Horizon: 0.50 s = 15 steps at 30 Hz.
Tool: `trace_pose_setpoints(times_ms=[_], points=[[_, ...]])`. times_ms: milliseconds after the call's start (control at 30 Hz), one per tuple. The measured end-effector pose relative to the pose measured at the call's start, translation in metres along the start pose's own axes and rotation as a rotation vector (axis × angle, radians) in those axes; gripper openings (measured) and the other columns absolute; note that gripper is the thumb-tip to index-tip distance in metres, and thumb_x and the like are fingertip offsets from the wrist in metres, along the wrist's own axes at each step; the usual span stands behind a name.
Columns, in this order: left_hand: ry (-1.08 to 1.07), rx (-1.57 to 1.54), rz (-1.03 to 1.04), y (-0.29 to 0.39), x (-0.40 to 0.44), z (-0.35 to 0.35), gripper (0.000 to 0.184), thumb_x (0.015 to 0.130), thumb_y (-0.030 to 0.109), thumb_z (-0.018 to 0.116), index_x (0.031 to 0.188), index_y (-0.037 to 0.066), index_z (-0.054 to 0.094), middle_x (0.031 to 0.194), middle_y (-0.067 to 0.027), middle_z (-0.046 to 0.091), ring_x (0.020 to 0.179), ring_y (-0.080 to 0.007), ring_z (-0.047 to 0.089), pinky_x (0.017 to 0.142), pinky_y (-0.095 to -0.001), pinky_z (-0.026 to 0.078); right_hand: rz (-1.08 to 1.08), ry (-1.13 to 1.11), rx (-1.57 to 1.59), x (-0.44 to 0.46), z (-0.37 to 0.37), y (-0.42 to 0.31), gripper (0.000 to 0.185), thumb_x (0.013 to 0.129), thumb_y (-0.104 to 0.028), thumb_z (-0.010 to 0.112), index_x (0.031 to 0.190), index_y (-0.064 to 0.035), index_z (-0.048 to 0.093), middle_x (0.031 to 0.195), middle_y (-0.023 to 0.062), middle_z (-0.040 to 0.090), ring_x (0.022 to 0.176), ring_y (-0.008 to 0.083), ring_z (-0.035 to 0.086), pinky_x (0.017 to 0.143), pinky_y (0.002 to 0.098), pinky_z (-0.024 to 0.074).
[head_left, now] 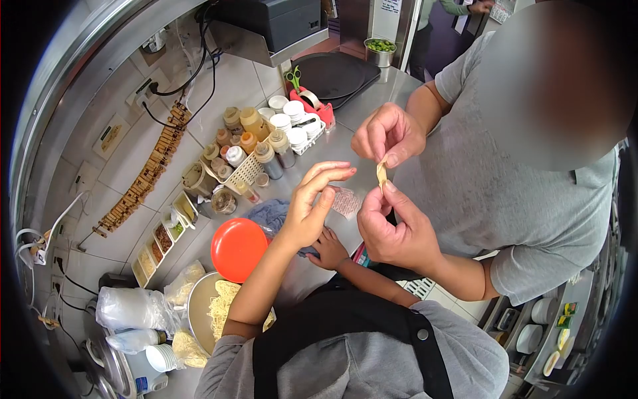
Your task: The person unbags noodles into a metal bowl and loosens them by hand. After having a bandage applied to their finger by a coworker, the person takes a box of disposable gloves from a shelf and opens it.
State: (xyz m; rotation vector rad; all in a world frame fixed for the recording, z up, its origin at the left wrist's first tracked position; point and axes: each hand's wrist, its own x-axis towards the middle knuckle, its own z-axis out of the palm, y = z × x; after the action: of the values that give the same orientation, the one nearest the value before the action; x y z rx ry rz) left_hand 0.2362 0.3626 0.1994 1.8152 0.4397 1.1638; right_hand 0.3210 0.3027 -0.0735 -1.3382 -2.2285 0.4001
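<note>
Left hand [311, 211] raised, fingers part-open, empty. Right hand [328, 250] flat on tabletop [340, 136], fingers spread, against blue cloth [268, 216]. Small folded piece [381, 174] at left hand's 2 o'clock, pinched by co-worker's hands [403, 231]; looks shaped, not set down.

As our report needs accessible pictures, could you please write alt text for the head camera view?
A co-worker holds a small, pale folded piece in both hands; the wearer's left hand is raised beside them, and the right hand rests on a metal counter.
</note>
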Motion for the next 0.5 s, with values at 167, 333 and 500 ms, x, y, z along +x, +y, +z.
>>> trace_pose_setpoints(times_ms=[167,333,500], points=[[-0.022,-0.041,-0.006,0.0007,0.0010,0.0023,0.044,0.097,0.036,0.041,0.115,0.001,0.059,0.122,-0.0133,0.052,0.111,-0.0235,0.053,0.087,-0.0342,0.046,0.006,-0.010,-0.010,-0.0005,0.0020,0.0015,0.070,0.078,-0.037,0.059,0.141,-0.0166,0.035,0.147,0.0223,0.021,0.135,0.0413,0.022,0.107,0.0551,0.0202],[-0.022,-0.031,-0.004,0.0032,0.0033,0.0048,0.043,0.097,0.034,0.041,0.116,0.000,0.058,0.121,-0.0134,0.052,0.110,-0.0234,0.053,0.088,-0.0345,0.045,-0.013,-0.036,-0.011,-0.0012,0.0058,0.0054,0.069,0.080,-0.040,0.056,0.142,-0.0169,0.034,0.147,0.0237,0.021,0.135,0.0432,0.021,0.108,0.0556,0.0160],[-0.032,-0.019,0.028,-0.0006,0.0056,0.0039,0.044,0.097,0.034,0.040,0.117,-0.001,0.057,0.120,-0.0137,0.051,0.110,-0.0234,0.053,0.088,-0.0342,0.045,0.001,-0.072,-0.015,-0.0013,0.0061,0.0059,0.071,0.080,-0.039,0.057,0.142,-0.0162,0.033,0.148,0.0244,0.019,0.134,0.0453,0.020,0.109,0.0557,0.0153]])
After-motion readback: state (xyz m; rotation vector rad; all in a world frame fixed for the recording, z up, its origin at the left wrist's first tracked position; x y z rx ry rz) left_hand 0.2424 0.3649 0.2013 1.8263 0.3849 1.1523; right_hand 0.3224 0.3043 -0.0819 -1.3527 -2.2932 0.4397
